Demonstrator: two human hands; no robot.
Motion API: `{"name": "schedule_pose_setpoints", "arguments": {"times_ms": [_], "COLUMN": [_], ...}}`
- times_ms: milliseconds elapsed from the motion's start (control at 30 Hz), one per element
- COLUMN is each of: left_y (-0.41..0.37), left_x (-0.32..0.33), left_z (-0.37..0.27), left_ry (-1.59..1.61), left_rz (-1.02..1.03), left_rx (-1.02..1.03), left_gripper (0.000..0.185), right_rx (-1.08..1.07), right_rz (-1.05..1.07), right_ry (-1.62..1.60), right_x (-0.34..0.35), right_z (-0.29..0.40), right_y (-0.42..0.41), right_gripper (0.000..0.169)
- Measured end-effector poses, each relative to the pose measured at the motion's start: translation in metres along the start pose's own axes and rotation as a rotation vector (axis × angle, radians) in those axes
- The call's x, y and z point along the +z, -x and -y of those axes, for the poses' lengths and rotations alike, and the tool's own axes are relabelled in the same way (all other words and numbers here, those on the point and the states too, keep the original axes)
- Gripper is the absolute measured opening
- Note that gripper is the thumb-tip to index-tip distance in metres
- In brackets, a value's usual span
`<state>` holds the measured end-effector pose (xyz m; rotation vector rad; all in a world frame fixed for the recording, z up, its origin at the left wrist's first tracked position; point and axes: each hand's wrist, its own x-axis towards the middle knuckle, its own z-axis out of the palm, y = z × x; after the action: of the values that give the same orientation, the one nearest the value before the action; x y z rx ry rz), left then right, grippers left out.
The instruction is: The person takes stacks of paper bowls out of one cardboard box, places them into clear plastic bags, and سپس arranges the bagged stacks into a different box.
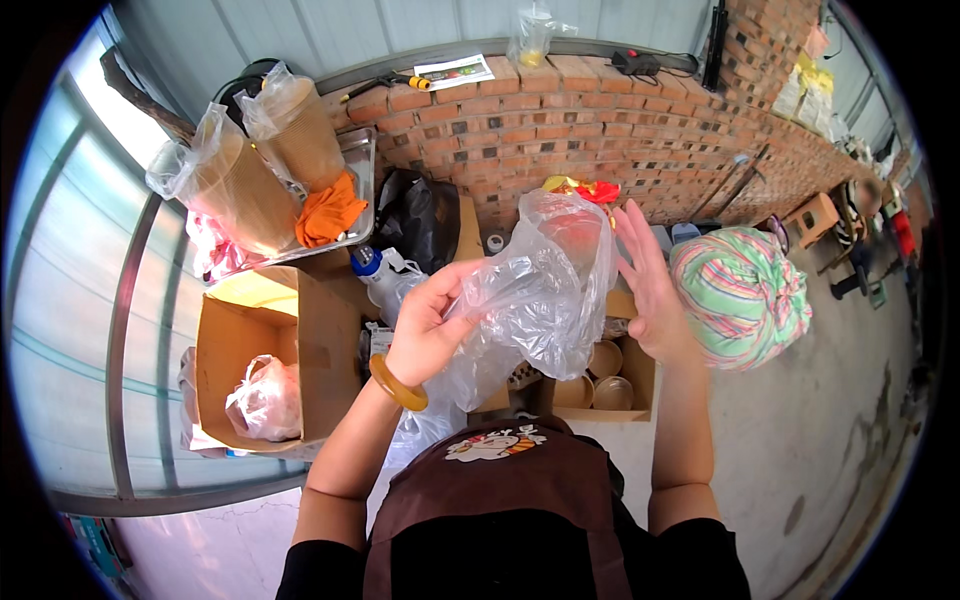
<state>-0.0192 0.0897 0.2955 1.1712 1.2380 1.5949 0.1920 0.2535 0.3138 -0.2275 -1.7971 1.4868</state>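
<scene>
A clear plastic bag [555, 300] hangs wrinkled between my hands at the middle of the head view. My left hand [435, 319] pinches its gathered left part between thumb and fingers; an amber-coloured bangle circles that wrist. My right hand [651, 281] is raised at the bag's right side, fingers apart and palm turned towards the bag. Whether its fingertips touch the plastic cannot be told. Below the bag, a cardboard box [645, 394] holds several round brown bowls [613, 393]. Upper left, stacks of brown paper bowls [244, 191] in clear bags stand on a metal tray [365, 161] beside an orange cloth [331, 210].
An open cardboard box [326, 360] at left holds a tied plastic bag [266, 397]. A striped cloth bundle [739, 298] lies right of my right hand. Beyond stand a black bag [418, 217] and a brick wall [540, 127]. A person [859, 214] is far right.
</scene>
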Motion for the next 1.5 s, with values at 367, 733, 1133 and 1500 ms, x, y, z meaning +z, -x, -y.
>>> {"name": "schedule_pose_setpoints", "arguments": {"times_ms": [367, 733, 1133, 1500], "left_y": [-0.005, 0.006, 0.015, 0.005], "left_x": [0.028, 0.03, 0.014, 0.056], "left_z": [-0.012, 0.013, 0.014, 0.04], "left_ry": [-0.291, 0.107, 0.317, -0.386], "left_rz": [0.162, 0.103, 0.366, 0.317], "left_rx": [0.018, -0.241, -0.343, -0.002], "left_gripper": [0.104, 0.053, 0.047, 0.032], "right_rx": [0.128, -0.365, -0.065, 0.24], "right_rz": [0.069, 0.28, -0.495, 0.152], "right_ry": [0.066, 0.841, -0.25, 0.018], "right_x": [0.039, 0.047, -0.042, 0.025], "right_z": [-0.018, 0.041, -0.012, -0.058], "right_y": [0.017, 0.013, 0.036, 0.05], "right_gripper": [0.031, 0.037, 0.039, 0.032]}}
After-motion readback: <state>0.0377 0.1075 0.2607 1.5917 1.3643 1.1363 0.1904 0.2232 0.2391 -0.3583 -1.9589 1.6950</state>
